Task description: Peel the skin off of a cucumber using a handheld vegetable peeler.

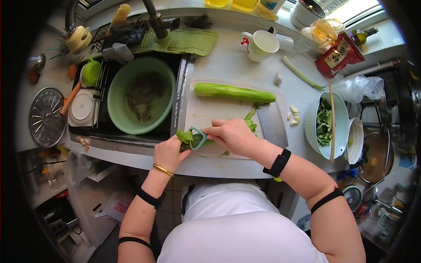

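Observation:
My left hand (168,152) grips the end of a dark green vegetable (197,139), held over the near edge of a white cutting board (210,113). In my right hand (238,135) is a teal Y-shaped peeler (203,140), its blade against the vegetable. A strip of pale green peel (185,135) curls up at the blade. Across the back of the board lies a peeled light green stem, apparently celtuce (235,93). Green peelings (251,125) are heaped beyond my right hand. A broad knife blade (271,121) rests to their right; its handle cannot be made out.
Left of the board, a green basin (113,108) of water stands in the sink. To the right are garlic cloves (294,122) and a pale blue bowl (309,122) of chopped greens with chopsticks (332,131) across it. A cup (265,46) stands behind the board.

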Available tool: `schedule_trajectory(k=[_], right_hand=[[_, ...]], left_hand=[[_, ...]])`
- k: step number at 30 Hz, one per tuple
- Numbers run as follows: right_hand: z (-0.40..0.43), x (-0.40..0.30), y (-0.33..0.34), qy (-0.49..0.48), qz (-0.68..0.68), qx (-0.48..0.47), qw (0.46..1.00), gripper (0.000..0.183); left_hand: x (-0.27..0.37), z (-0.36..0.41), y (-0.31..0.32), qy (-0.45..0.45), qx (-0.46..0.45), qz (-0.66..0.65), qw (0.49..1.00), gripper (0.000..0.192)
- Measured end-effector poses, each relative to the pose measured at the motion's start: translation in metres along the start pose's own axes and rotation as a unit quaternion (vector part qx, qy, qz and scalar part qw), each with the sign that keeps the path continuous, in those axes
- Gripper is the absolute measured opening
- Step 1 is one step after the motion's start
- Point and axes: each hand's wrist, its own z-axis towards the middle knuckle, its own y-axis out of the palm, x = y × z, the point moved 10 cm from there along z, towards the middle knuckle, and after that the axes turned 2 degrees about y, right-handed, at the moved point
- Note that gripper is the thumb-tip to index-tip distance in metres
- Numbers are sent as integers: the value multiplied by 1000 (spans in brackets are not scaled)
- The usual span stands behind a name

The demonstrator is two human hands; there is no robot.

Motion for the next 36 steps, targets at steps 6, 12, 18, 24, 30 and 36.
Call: schedule_trajectory(k=[6,12,18,24,30,36], right_hand=[[-40,67,-66,166,118,-18,979,22],[-93,106,-98,243,105,-82,961,24],[-103,118,-90,304,176,-1,936,24],[-105,100,-84,246,53,-30,967,25],[-113,91,-80,203,115,-57,971,27],[-95,99,-65,201,-9,-86,976,26]], left_hand=[[-3,2,-6,-46,4,-25,999,50],[1,5,-3,-57,-81,-91,991,43],[5,6,-3,-34,-48,-194,979,42],[-10,-5,10,-99,-89,-223,966,43],[-7,-5,11,-64,-75,-221,970,46],[-8,-1,12,-31,-50,-176,983,46]])
